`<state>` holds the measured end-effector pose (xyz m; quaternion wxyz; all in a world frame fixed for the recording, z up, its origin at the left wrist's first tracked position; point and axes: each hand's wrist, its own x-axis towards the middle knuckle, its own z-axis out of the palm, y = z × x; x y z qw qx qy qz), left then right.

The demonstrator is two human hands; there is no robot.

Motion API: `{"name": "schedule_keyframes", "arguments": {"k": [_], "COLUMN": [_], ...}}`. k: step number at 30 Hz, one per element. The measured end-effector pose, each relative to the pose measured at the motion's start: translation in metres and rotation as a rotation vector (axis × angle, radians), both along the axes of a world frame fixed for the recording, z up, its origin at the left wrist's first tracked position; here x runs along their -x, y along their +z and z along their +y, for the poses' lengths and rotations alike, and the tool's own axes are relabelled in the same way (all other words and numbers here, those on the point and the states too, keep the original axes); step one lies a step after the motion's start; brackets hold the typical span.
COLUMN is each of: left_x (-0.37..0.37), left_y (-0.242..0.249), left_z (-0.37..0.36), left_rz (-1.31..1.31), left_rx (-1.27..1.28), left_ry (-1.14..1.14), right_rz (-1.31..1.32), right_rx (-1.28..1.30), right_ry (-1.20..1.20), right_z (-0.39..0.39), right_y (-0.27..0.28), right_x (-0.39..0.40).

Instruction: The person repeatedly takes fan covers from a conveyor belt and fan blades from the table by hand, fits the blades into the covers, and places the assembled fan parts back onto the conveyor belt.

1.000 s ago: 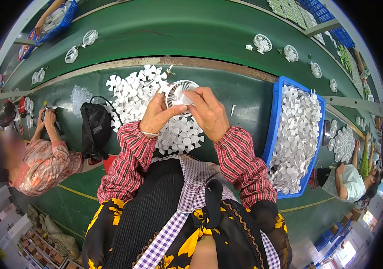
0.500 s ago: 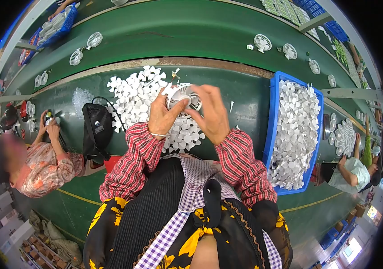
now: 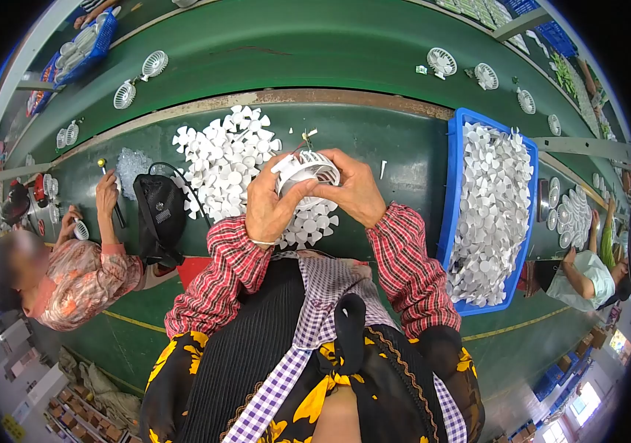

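Between my two hands is a small white fan housing [image 3: 323,167] with a slatted round rim and wires at its far side. My left hand [image 3: 269,201] grips its left side, with the thumb laid over the front. On the other side my right hand [image 3: 354,188] has its fingers around the rim and its thumb pressed at the front. The thumbs nearly meet over the opening; what lies inside is mostly hidden. White fan blades [image 3: 219,166] are heaped just left of my hands, and more blades [image 3: 308,223] lie beneath them.
A blue crate [image 3: 448,214] full of white blades stands at the right. A black bag [image 3: 159,210] sits at the left, near a co-worker [image 3: 83,284] holding a tool. Fan housings [image 3: 441,63] lie on the green belt [image 3: 330,52] beyond. Another person [image 3: 581,277] is far right.
My right hand has come in from above the fan housing and now grips its right side. The housing has tilted. The co-worker at left has raised a tool in one hand.
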<state>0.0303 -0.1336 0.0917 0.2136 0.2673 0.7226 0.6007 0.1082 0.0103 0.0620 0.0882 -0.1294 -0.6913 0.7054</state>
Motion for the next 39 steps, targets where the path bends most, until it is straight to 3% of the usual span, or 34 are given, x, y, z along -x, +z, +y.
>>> {"name": "schedule_keyframes", "arguments": {"k": [7,10,13,14,15,16,17,19,21,23,24,26,28,30,33,36,39], "left_x": [0.003,0.013,0.042,0.06,0.078,0.093,0.108,0.131,0.129,0.11,0.094,0.055,0.019,-0.01,-0.009,0.019,0.04], "left_y": [-0.014,-0.036,-0.064,-0.083,-0.106,-0.109,-0.1,-0.087,-0.063,-0.059,-0.059,-0.074,-0.082,-0.103,-0.103,-0.111,-0.145], "left_z": [0.012,0.021,0.039,0.048,0.058,0.072,0.077,0.077,0.056,0.013,-0.009,-0.059,-0.099,-0.133,-0.111,-0.047,0.013], "left_rz": [0.025,0.036,0.06,-0.075,-0.025,-0.036,-0.115,0.144,0.24,0.244,0.081,-0.174,-0.37,-0.419,0.104,0.311,0.51], "left_rx": [0.049,0.077,0.262,0.271,0.167,0.045,0.118,0.083,0.125,0.407,0.502,0.589,0.66,0.688,0.466,0.39,0.594], "left_ry": [0.075,0.103,0.018,-0.036,-0.042,-0.034,-0.024,0.033,0.001,-0.162,-0.216,-0.236,-0.23,-0.201,-0.145,-0.032,-0.116], "right_rz": [-0.023,-0.116,-0.181,-0.118,-0.115,-0.166,-0.13,-0.044,-0.04,-0.336,-0.343,-0.338,-0.137,-0.381,-0.395,-0.514,-0.633], "right_rx": [-0.155,-0.111,-0.019,0.046,0.124,0.013,0.069,0.237,0.474,0.247,-0.233,-0.539,-0.752,-0.833,-1.052,-1.07,-1.027], "right_ry": [-0.041,-0.046,-0.021,-0.028,-0.056,-0.097,-0.186,-0.381,-0.445,-0.548,-0.429,-0.104,0.065,0.198,0.11,0.131,0.091], "right_z": [0.004,0.009,0.03,0.041,0.054,0.073,0.091,0.133,0.166,0.18,0.18,0.135,0.079,0.032,0.007,0.003,0.0], "right_y": [0.0,-0.026,-0.057,-0.074,-0.08,-0.08,-0.083,-0.106,-0.109,-0.128,-0.146,-0.121,-0.133,-0.112,-0.143,-0.143,-0.149], "right_x": [0.007,0.015,0.033,0.044,0.058,0.071,0.084,0.108,0.114,0.104,0.089,0.066,0.044,0.041,0.046,0.056,0.058]}}
